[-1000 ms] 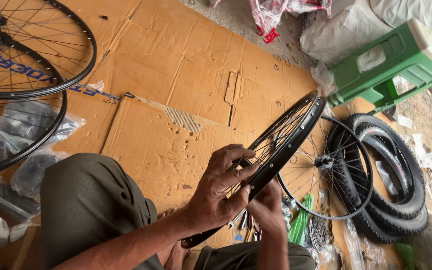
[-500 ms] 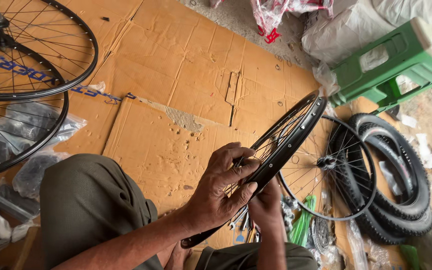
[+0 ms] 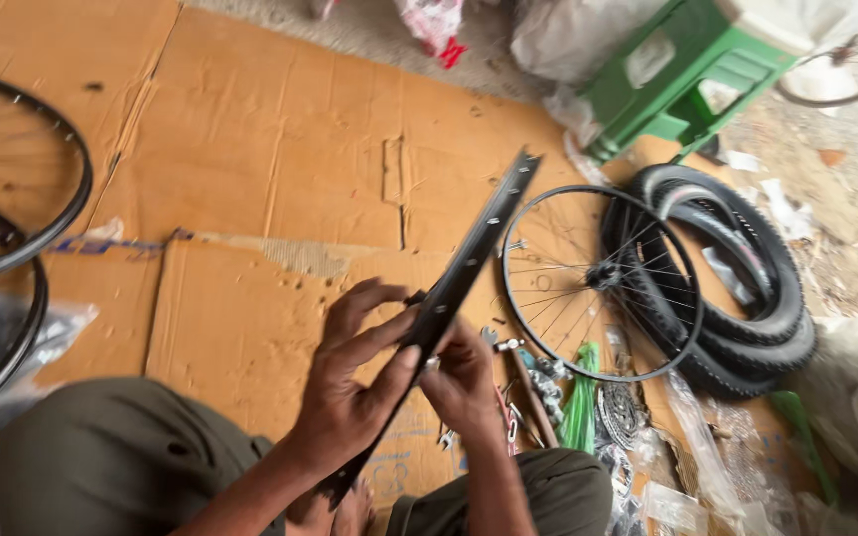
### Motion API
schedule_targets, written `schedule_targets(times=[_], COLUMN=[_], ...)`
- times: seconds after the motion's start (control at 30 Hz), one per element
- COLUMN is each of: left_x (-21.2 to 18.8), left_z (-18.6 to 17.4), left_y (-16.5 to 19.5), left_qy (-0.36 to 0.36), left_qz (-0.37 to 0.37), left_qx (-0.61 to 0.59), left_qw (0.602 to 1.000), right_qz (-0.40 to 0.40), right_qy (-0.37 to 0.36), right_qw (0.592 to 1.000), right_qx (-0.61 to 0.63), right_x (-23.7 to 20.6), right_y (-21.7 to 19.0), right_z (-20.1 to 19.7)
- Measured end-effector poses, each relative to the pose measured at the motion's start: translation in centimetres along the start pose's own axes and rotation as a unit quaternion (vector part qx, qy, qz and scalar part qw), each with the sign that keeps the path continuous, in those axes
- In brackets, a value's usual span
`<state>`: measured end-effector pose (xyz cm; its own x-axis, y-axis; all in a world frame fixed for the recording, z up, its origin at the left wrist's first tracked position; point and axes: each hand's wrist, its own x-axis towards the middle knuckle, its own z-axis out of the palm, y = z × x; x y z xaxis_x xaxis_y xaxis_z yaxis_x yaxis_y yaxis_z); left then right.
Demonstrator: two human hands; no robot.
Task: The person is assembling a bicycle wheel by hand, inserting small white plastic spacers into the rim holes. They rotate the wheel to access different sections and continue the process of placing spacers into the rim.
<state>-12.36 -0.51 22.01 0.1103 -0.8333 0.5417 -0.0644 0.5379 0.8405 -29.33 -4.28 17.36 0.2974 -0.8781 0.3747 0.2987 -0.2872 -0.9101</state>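
A black bicycle rim (image 3: 479, 253) stands on edge in front of me, seen almost end-on, running from my lap up toward the middle of the cardboard. My left hand (image 3: 350, 382) wraps its outer face, fingers spread across it. On the inner side of the rim, my right hand (image 3: 464, 382) has its fingers curled close against it; what they pinch is hidden. Both hands sit just above my knees.
A spoked wheel (image 3: 598, 283) lies flat to the right, overlapping stacked black tyres (image 3: 737, 288). Small tools, green strips (image 3: 580, 402) and plastic bags litter the floor near my right knee. Two more wheels (image 3: 22, 248) lie at the left, a green stool (image 3: 687, 79) behind. Cardboard sheets (image 3: 280, 169) cover the floor.
The rim has turned nearly edge-on to me, so its spokes no longer show. The view has shifted right and down. Both hands stay on the rim.
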Motion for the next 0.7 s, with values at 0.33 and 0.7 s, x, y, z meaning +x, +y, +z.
schedule_targets(times=[0.33, 0.7], left_x=[0.4, 0.0], left_z=[-0.6, -1.8], left_y=[0.4, 2.8], left_qy=[-0.034, -0.068], left_qz=[-0.082, 0.074], left_qx=[0.016, 0.115], left_qw=[0.996, 0.988], right_qz=[-0.148, 0.022], right_qy=[0.093, -0.002], right_qw=[0.968, 0.99], right_qx=[-0.179, 0.14], right_x=[0.2, -2.0], right_y=[-1.4, 2.2], right_z=[1.5, -1.1])
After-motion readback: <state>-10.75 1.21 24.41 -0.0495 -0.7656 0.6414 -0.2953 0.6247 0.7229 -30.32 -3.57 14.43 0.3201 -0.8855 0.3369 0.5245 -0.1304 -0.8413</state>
